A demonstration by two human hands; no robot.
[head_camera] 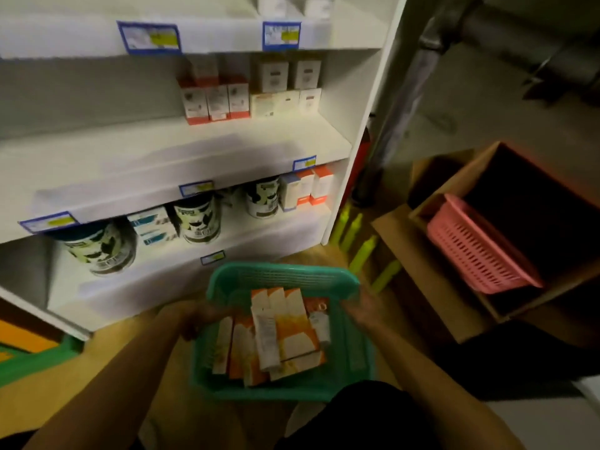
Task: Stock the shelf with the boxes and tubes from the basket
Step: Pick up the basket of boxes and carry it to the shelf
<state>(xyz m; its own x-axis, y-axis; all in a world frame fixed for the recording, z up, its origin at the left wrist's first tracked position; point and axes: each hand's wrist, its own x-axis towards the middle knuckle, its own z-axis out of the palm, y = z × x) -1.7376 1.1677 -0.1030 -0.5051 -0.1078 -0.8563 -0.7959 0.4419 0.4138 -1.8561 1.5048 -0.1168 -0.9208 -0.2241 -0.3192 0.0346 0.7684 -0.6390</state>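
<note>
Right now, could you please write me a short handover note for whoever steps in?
Left hand grips the left rim of the green basket; right hand grips its right rim.
The basket is held low in front of the shelf, with orange-and-white boxes and a white tube inside.
Done: nothing visibly taken out yet.
Left: move the boxes and tubes onto the shelf.

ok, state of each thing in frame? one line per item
green basket: held at both sides, loaded with boxes and a tube
left hand: gripping the basket's left rim
right hand: gripping the basket's right rim
orange-and-white boxes: lying flat in the basket
white tube: lying on top of the boxes
pink basket: tilted inside the cardboard box
cardboard box: open
</note>
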